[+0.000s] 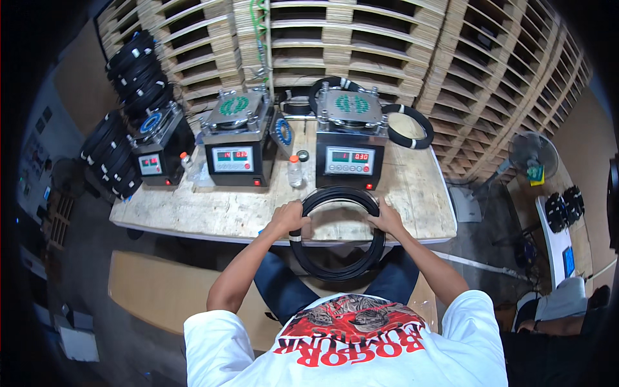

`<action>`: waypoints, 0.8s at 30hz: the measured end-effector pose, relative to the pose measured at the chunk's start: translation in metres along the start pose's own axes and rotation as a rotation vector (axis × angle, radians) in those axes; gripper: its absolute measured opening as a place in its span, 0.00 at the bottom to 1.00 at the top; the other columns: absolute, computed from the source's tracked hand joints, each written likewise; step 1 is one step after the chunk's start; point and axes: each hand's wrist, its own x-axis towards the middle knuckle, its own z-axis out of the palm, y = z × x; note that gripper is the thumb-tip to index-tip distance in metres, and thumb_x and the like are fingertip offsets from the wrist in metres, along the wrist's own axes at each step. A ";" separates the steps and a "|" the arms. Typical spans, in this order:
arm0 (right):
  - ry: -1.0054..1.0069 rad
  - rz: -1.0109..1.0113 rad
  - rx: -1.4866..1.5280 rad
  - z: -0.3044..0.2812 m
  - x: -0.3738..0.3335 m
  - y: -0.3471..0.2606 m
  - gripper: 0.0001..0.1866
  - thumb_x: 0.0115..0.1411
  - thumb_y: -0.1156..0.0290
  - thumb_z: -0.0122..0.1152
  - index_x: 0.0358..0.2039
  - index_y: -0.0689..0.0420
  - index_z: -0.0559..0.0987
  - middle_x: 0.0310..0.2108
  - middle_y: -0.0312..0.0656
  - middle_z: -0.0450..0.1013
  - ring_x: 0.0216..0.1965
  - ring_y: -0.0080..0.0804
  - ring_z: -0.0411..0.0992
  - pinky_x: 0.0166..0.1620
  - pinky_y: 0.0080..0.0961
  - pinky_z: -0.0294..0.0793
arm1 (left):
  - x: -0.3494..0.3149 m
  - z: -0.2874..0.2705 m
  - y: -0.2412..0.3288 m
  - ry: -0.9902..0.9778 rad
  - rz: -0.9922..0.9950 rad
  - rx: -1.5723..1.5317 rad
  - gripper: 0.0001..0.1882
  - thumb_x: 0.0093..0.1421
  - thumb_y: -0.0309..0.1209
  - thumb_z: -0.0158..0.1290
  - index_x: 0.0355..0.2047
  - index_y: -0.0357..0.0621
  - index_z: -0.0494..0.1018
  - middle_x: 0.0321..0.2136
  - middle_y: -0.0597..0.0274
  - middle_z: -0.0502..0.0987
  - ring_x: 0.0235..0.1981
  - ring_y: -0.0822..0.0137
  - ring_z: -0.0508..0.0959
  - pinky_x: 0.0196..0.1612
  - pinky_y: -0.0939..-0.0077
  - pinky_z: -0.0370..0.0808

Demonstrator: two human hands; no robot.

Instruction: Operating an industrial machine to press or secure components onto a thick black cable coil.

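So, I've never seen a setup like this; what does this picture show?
No robot is here, just a person working bare-handed. The one picture comes from a wide fisheye camera on the person's head, looking down, so straight edges bend. The left hand and right hand hold opposite sides of a black coil over the front edge of a wooden table. On the table stand three boxy machines with lit displays and two small orange-capped bottles. Wooden pallets are stacked behind.
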 end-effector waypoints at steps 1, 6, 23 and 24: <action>-0.014 -0.027 -0.005 -0.002 -0.005 -0.015 0.36 0.49 0.53 0.71 0.49 0.61 0.64 0.34 0.57 0.78 0.37 0.58 0.78 0.41 0.47 0.75 | -0.015 -0.005 -0.005 0.014 -0.026 -0.010 0.27 0.52 0.46 0.62 0.43 0.35 0.75 0.40 0.40 0.80 0.44 0.41 0.80 0.47 0.49 0.77; -0.052 -0.252 0.088 0.000 -0.006 -0.075 0.33 0.56 0.52 0.68 0.49 0.59 0.62 0.27 0.60 0.76 0.33 0.65 0.76 0.37 0.51 0.74 | -0.059 -0.025 -0.042 0.132 -0.059 0.026 0.28 0.52 0.46 0.62 0.43 0.35 0.72 0.35 0.41 0.81 0.39 0.40 0.82 0.42 0.49 0.78; 0.245 -0.464 0.385 -0.059 0.166 -0.360 0.34 0.62 0.34 0.55 0.45 0.57 0.71 0.32 0.57 0.78 0.40 0.58 0.78 0.42 0.46 0.73 | -0.068 -0.296 -0.182 0.668 -0.122 -0.219 0.35 0.59 0.63 0.56 0.42 0.39 0.81 0.28 0.41 0.82 0.36 0.46 0.83 0.42 0.55 0.77; 0.249 -0.460 0.375 -0.065 0.184 -0.366 0.34 0.61 0.34 0.54 0.45 0.56 0.72 0.34 0.57 0.78 0.41 0.57 0.78 0.42 0.46 0.73 | -0.053 -0.310 -0.190 0.692 -0.079 -0.184 0.34 0.59 0.63 0.55 0.42 0.40 0.81 0.28 0.43 0.82 0.36 0.47 0.84 0.42 0.57 0.77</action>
